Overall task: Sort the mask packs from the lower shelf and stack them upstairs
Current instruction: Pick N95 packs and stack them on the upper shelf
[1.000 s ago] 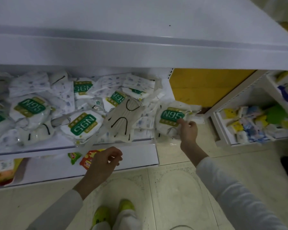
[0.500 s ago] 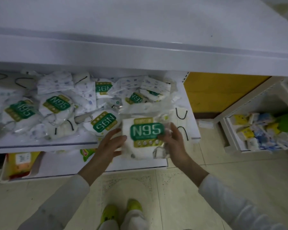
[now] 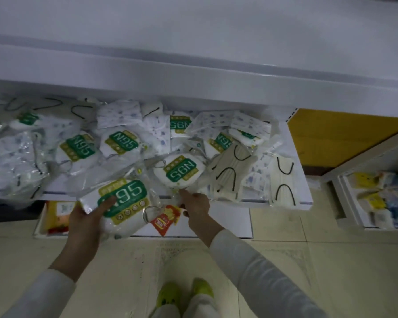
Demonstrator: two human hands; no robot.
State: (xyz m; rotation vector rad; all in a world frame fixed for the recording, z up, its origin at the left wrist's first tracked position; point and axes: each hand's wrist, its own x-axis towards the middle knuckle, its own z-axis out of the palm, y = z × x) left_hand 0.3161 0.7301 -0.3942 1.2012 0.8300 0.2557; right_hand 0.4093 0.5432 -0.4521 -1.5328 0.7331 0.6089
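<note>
The left hand (image 3: 87, 220) gripped 1 N95 pack (image 3: 124, 200), thumb on its label, before the lower shelf (image 3: 255, 201). The right hand (image 3: 197, 203) touched a second pack's (image 3: 180, 171) near edge on that shelf; whether it pinched the wrapper was unclear.

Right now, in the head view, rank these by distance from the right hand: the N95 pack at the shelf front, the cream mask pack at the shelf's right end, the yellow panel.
From the right hand:
1. N95 pack, just above its fingertip, at the shelf front.
2. cream mask pack, off to the right, at the shelf end.
3. yellow panel, farther right and behind.
</note>
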